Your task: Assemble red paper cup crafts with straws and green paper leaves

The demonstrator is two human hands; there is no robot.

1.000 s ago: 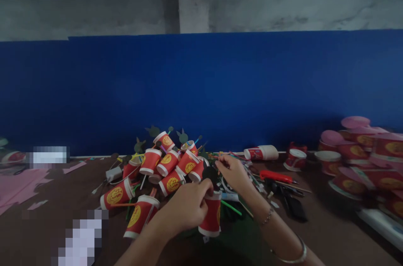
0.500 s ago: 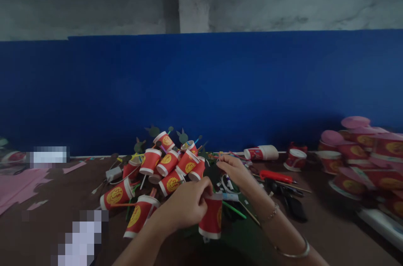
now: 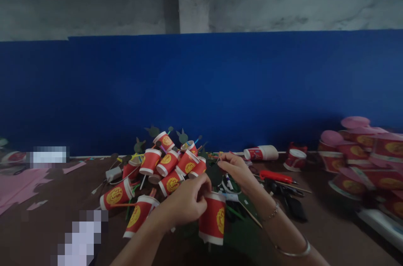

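My left hand point(image 3: 189, 199) is closed on the rim of a red paper cup point(image 3: 211, 220) with a gold emblem, held roughly upright. A thin pale stick end shows under the cup's base. Just above the cup is a dark green paper cutout point(image 3: 215, 175), partly behind my fingers. At its upper right edge, my right hand point(image 3: 233, 168) is closed, with thumb and forefinger pinched on the cutout. Left of my hands lies a pile of similar red cups point(image 3: 168, 162), several with coloured straws and dark cutouts sticking out.
Right of my arm lie a red-handled tool point(image 3: 276, 176) and a black object point(image 3: 296, 208). Stacked red cups with pink discs point(image 3: 355, 148) stand far right. Pink paper point(image 3: 22, 186) lies far left. A white charger point(image 3: 113, 174) sits beside the pile. A blue wall panel point(image 3: 201, 89) stands behind.
The cup has dropped slightly and turned, so more of its gold emblem shows and the stick end appears below. My right hand stays nearly in place at the cutout.
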